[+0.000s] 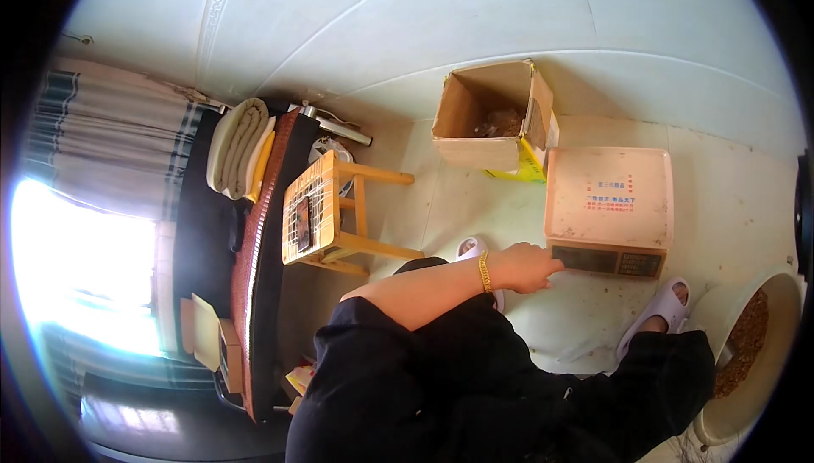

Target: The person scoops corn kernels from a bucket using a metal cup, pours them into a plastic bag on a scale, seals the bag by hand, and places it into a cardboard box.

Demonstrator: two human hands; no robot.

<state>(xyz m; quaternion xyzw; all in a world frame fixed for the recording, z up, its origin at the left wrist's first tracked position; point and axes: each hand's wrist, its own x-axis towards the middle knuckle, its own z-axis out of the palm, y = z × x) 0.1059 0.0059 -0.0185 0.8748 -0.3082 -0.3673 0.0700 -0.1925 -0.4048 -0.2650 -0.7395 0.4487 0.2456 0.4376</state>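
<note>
Scale (608,196): Sits on the floor (543,323), ahead of the seated person, pan upward. The panel (591,260) faces the person, presumably for reading and key access.
Left hand (524,268): At the panel's left end, fingers curled, back of the hand upward. Whether it grips or merely touches the edge cannot be told.
Right hand: Not in view; state cannot be told.
Basin (720,304): Right of the scale, beside the right leg, holding brown granular material (748,346). This position probably keeps the contents within right-arm reach.
Carton (476,153): Behind and left of the scale, near its rear corner; flaps raised, opening toward the person, likely for access. Clear plastic shows inside.
Stool (324,187): Left, well apart from the scale; a phone (303,224) lies on its seat.
Clearance: Floor shows between the slippers (678,307) and right of the scale. The carton limits room at the rear left; the basin limits the near right.
</note>
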